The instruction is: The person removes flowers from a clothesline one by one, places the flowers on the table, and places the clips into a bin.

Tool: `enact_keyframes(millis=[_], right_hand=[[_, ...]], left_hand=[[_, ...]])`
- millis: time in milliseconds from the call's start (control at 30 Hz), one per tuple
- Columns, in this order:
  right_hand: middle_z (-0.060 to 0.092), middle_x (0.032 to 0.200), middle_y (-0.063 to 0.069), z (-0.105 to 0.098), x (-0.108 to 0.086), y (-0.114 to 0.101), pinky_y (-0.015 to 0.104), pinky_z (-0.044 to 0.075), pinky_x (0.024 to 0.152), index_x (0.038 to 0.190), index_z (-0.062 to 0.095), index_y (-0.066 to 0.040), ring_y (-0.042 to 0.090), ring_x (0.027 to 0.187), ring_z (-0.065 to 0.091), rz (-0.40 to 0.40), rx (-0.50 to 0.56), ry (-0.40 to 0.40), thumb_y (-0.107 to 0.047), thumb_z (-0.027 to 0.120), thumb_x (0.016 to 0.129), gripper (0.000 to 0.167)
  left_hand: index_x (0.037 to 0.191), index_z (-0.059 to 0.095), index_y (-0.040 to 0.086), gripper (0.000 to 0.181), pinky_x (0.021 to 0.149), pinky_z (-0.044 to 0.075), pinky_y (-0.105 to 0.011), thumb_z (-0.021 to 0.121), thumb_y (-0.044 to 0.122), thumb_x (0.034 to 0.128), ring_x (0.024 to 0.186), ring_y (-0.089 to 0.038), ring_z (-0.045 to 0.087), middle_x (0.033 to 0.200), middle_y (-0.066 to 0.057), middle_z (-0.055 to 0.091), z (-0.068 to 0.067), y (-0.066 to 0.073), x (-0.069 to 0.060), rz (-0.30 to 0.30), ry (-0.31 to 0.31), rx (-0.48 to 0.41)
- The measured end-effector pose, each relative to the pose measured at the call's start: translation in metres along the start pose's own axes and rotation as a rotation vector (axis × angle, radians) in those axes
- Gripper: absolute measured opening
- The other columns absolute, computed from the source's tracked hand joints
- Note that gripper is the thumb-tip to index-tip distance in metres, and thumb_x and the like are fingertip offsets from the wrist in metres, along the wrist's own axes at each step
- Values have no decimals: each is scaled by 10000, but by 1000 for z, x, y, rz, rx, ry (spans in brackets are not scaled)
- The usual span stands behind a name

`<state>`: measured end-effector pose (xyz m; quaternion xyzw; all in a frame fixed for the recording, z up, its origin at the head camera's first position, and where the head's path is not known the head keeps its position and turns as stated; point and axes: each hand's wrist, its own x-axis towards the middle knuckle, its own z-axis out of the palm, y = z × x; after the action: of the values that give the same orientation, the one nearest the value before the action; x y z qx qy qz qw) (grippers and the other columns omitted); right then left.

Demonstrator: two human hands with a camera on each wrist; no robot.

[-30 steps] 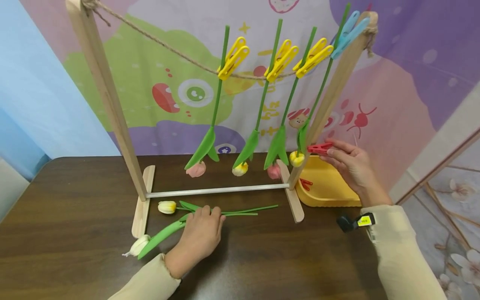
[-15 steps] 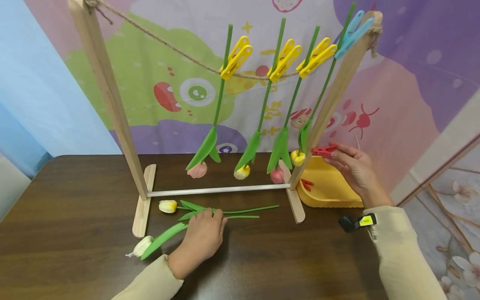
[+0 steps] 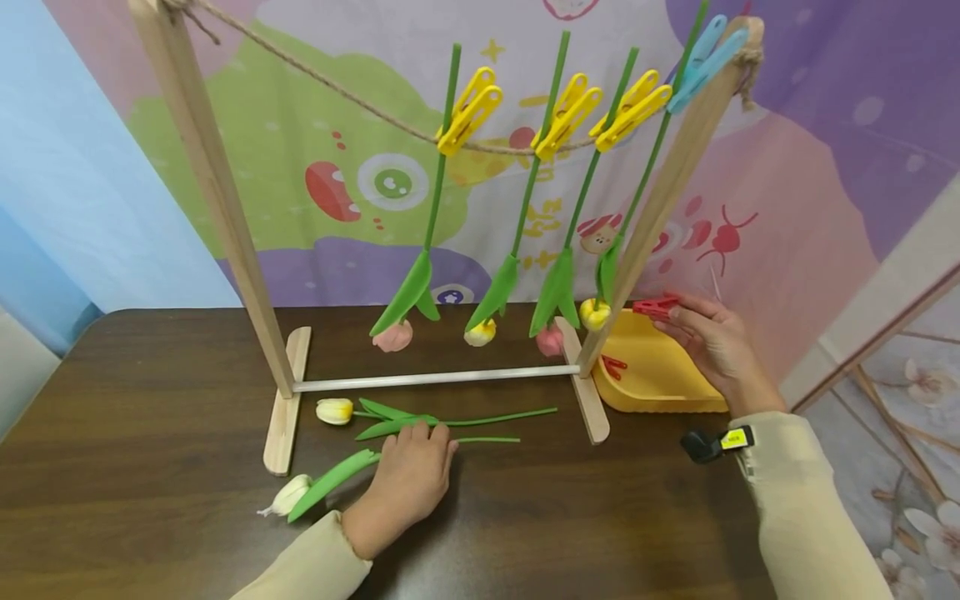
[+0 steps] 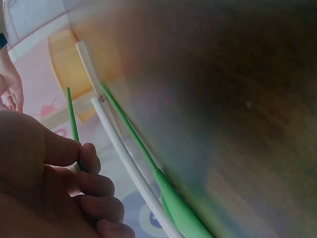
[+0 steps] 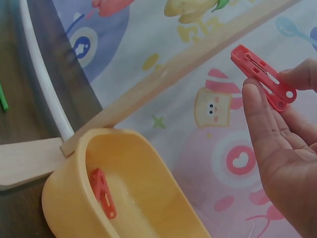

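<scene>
My left hand (image 3: 414,473) pinches the stem of a white tulip (image 3: 291,496) low over the table; in the left wrist view the green stem (image 4: 72,115) stands up between thumb and fingers. A yellow-white tulip (image 3: 334,411) lies just behind that hand. My right hand (image 3: 716,346) holds a red clothespin (image 3: 655,307) by thumb and fingertips above the yellow tray (image 3: 660,403). In the right wrist view the clothespin (image 5: 262,77) looks closed. Another red clothespin (image 5: 103,193) lies inside the tray.
A wooden frame (image 3: 217,200) with a white crossbar (image 3: 438,379) stands behind the left hand. From its rope (image 3: 360,102) hang several upside-down tulips on yellow clothespins (image 3: 468,112), with a blue one (image 3: 705,65) at the right post. A patterned cloth is behind.
The white tulip and my left hand have shifted slightly right and toward the table's front, away from the yellow-white tulip. My right hand has drifted a little right with its clothespin.
</scene>
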<state>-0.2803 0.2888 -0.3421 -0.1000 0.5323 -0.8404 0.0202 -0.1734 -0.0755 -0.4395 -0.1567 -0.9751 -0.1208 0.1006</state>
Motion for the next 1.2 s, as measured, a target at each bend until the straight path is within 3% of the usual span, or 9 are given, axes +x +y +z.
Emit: enact_keyframes(millis=[133,433,900,1200], right_hand=[[715,946,76,-5,0,1,283,546,774,1006,701,0,189,838,704,6,14,-6,74,497,912,236],[716,963,59,-17,0,5,276,542,790,1031,698,-3,176,868,700,48,-21,-12,72,462,929,267],[720,952,79,-36,2,25,297,540,801,983,701,10,193,883,704,102,40,-32,73,422,945,289],[709,939,63,-41,8,38,303,545,782,953,705,-9,186,870,706,158,44,55,61,484,924,234]], left_hand=[[828,536,67,204,552,363,-365,538,241,935,681,-273,533,739,-93,532,1,1,-1,6,19,1],[812,521,80,227,577,350,-368,496,250,959,702,-271,520,753,-91,523,3,3,1,-18,-43,-27],[824,539,69,212,579,364,-385,521,239,950,701,-277,535,740,-99,529,9,6,6,3,-18,-27],[795,519,75,228,556,324,-355,517,240,952,669,-255,516,717,-84,507,15,6,12,20,-20,-24]])
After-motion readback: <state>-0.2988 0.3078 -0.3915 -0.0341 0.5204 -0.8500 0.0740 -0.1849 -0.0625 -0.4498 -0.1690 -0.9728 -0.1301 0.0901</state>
